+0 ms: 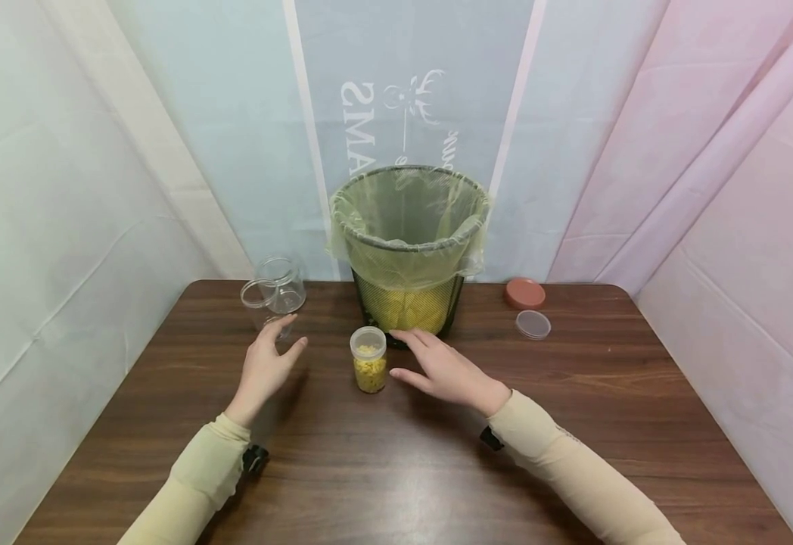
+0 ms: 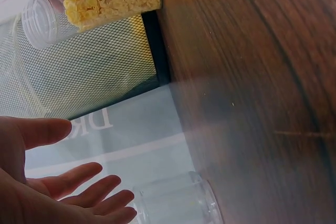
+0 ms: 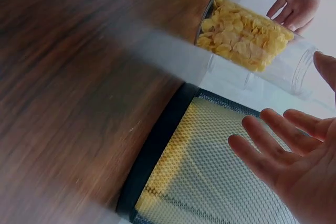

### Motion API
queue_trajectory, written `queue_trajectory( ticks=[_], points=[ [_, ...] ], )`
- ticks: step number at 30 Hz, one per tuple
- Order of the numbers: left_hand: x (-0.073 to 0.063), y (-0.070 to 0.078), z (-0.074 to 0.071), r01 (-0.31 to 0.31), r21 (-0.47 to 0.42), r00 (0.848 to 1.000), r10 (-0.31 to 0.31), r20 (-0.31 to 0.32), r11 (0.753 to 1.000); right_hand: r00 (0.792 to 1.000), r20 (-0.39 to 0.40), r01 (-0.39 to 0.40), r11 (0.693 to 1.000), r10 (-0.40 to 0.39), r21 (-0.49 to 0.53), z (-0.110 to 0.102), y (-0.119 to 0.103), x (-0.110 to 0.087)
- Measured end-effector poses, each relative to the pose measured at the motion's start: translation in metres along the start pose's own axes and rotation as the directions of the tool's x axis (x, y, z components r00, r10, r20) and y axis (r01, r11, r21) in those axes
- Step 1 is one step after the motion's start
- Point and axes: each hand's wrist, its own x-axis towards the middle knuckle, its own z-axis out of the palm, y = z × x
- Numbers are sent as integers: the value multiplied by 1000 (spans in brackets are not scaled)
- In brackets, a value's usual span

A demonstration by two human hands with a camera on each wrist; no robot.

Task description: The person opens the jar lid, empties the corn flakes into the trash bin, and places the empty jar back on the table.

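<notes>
In the head view, a clear cylindrical jar partly filled with yellow flakes [image 1: 370, 372] stands upright on the dark brown wood-grain table [image 1: 607, 401], between the person's two hands and just in front of a black wire-mesh bin [image 1: 406, 306] lined with a translucent yellow-green bag [image 1: 396, 272]. The hands are apart from each other, fingers extended and relaxed: the right hand [image 1: 447, 372] is just beside the jar, while the left hand [image 1: 265, 369] is farther off, near two clear round jars [image 1: 287, 297] at the table's back left. Its fingertips overlap the nearer one, and I cannot tell whether they touch it. Only the head view shows the round reddish-brown lid [image 1: 525, 293] and the flat translucent disc [image 1: 533, 325] at the back right. The wrist views, turned sideways, bring out what it blurs: separate crinkled flakes, the jar's ridged clear neck, and the bin's solid dark base band [image 2: 156, 48]. The right wrist view also shows a gap between the right fingers and the flake-filled jar.
</notes>
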Motion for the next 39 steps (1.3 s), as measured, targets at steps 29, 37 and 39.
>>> queue_trajectory(
  ticks=[29, 37, 39],
  points=[
    [0, 7, 7, 10, -27, 999, -8, 54, 1000, 999, -34, -37, 995, 40, 95, 18, -16, 34],
    [-2, 9, 7, 11, -29, 998, -10, 56, 1000, 998, -43, -33, 992, 39, 125, 21, -15, 36],
    [-3, 11, 7, 8, -35, 998, -6, 58, 999, 998, -45, -29, 992, 35, 124, 22, -15, 36]
  ],
)
